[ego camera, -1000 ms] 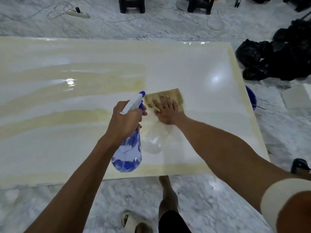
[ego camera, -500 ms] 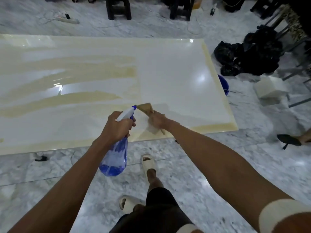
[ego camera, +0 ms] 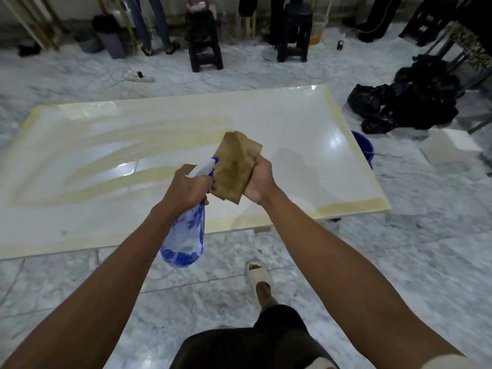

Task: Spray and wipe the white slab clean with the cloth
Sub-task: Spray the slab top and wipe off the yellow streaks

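Left hand (ego camera: 186, 190) grips the spray bottle (ego camera: 185, 235); right hand (ego camera: 259, 179) holds the cloth (ego camera: 234, 163) above the slab (ego camera: 106, 145).

Slab (ego camera: 306, 123): top bare from left edge to right edge, open to a hand throughout. Above its near edge: bottle (ego camera: 186, 235) and cloth (ego camera: 235, 169), held up. Right edge: blue bucket (ego camera: 363, 146) just beside; black bags (ego camera: 404, 105) near far right corner. Far edge: power strip (ego camera: 139, 79), stools (ego camera: 203, 43) well apart.
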